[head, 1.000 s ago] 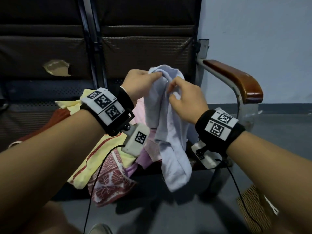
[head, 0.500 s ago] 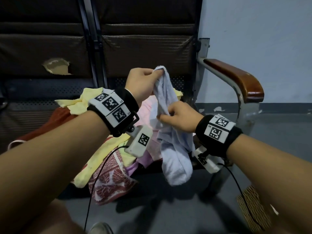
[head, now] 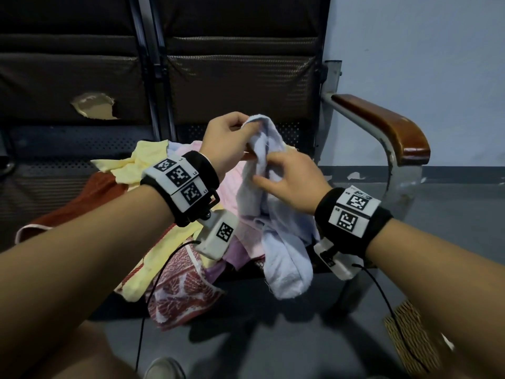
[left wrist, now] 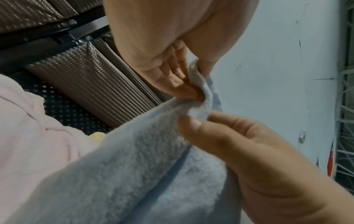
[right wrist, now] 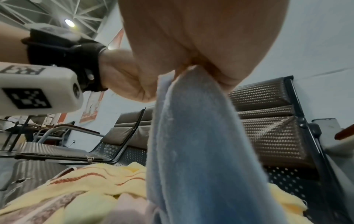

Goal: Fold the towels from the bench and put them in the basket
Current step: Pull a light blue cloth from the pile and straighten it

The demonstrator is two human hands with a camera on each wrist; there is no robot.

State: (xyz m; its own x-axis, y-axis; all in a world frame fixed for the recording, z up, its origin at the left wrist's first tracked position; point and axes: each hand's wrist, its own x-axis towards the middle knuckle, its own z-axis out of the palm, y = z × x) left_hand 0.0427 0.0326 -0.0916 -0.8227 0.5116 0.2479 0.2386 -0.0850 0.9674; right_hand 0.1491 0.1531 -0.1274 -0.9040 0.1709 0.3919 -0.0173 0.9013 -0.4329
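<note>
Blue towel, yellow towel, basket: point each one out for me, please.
blue towel (head: 284, 258): head view, on its hanging lower half.
yellow towel (head: 149, 155): head view, on its upper part on the bench.
basket (head: 407, 332): head view, on the woven corner at lower right.

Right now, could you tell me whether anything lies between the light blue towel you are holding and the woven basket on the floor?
Nothing visible does. Both the left hand and the right hand grip the blue towel, which hangs off the bench's front edge. The basket stands on the floor to the right, with only bare floor between; just part of it is in view.
</note>
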